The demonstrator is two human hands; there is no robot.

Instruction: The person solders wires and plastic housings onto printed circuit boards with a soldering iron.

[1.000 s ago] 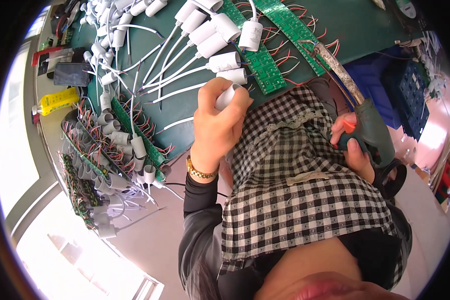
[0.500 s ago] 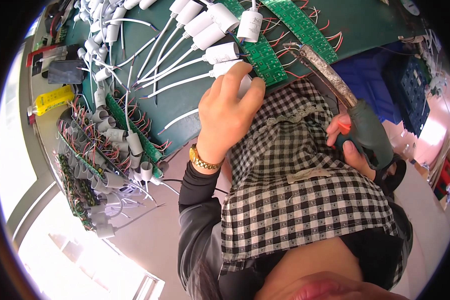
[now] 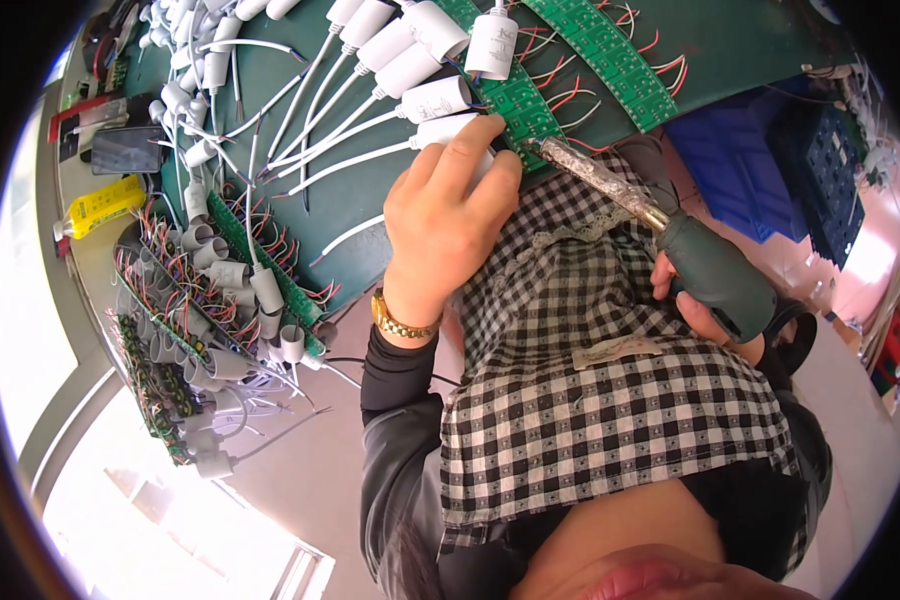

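White socket [image 3: 483,168]: at the near end of the first green circuit board [image 3: 515,100] (landmark for these notes), just off its lower left corner. Left grip [image 3: 452,225] clamped on it, thumb and fingers around its sides; socket mostly hidden beneath the fingers, a pale strip showing between thumb and forefinger.

Soldering iron [image 3: 715,270]: lower right of the board, slanting up toward the board's near end, tip close to that end (contact or not, cannot tell). Right grip [image 3: 708,318] closed around its dark handle, partly hidden behind it.

Loose white cable [image 3: 352,238]: left of the board, running toward the left grip. More white sockets [image 3: 407,72] fanned out left of the board, cables trailing away from it. One upright socket [image 3: 492,46] over the board's upper part. Second green board [image 3: 625,80] to its right.

Farther out: dark green counter [image 3: 740,50] beneath the board; yellow bottle [image 3: 105,205] far to its left; blue bin [image 3: 735,175] well to its right.
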